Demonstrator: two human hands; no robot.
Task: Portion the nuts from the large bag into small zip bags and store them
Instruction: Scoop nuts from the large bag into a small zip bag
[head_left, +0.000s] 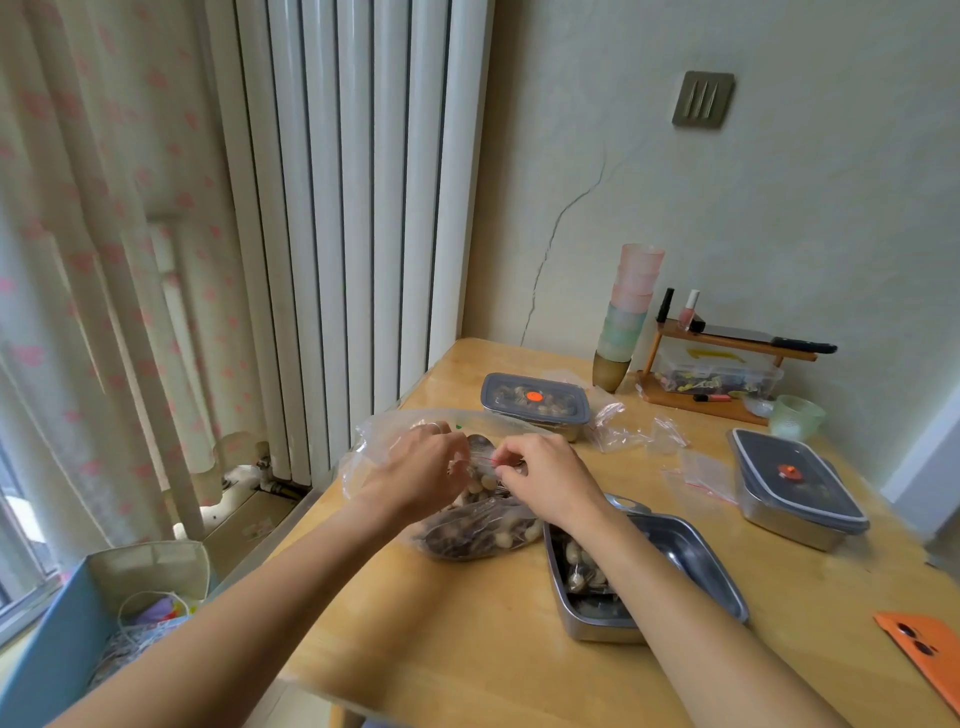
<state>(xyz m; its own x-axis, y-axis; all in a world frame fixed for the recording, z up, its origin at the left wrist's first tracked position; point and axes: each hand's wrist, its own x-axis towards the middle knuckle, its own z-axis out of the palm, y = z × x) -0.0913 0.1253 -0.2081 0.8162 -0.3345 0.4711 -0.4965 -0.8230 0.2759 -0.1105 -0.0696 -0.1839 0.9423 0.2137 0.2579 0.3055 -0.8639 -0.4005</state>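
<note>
Fingers (456, 460) on left hand (415, 470) and right hand (545, 480) are curled. Both pinch the red-striped mouth of a small zip bag (479, 475), one hand at each end. The bag has nuts (475, 487) in it and hangs just above the large bag (467, 532), which lies on the counter (467, 654) with its clear top flopped open to the left.

Reads as the sealing step. Can't tell if the zip is already shut: too small, and the hands cover it.

To do it well:
- press the air out first
- line up both zip tracks, with no nut or skin caught in them
- start the pinch at one end and slide it along to the other; don't press only the middle
- stay over the large bag so any spill drops back in
- tug the mouth lightly to check the seal

After that it goes in the open steel tray (685, 561) just to the right, where filled bags (582, 569) already lie. Spare empty zip bags (698, 470) are further back on the counter.
</note>
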